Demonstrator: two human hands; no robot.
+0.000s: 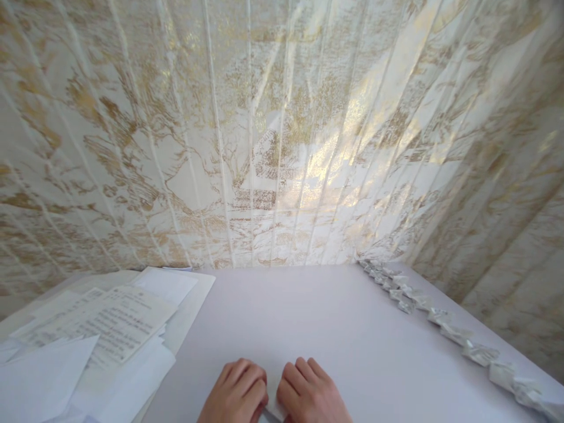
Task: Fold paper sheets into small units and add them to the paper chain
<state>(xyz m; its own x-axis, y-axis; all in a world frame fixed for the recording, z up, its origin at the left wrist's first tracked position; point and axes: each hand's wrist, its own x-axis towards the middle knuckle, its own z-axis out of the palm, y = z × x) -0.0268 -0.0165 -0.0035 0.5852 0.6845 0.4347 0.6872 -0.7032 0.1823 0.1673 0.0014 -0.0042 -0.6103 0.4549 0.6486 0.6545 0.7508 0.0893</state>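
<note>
Both hands rest close together at the front of the white table [286, 317], knuckles up and fingers curled inward. Between them shows a small part of a piece of paper [269, 415], whitish with a grey edge. My left hand [238, 390] is closed on its left side, thumb and index finger pinched low down. On the other side my right hand [309, 390] is closed too, its fingertips tucked under and hidden. Most of the paper is covered by the hands or lies below the picture's edge.
At the left lies a loose pile of sheets [132, 329], some printed with text. A row of small folded paper pieces [480, 352] runs along the table's right edge. Pleated curtains [273, 147] with a gold pattern hang behind and to the right.
</note>
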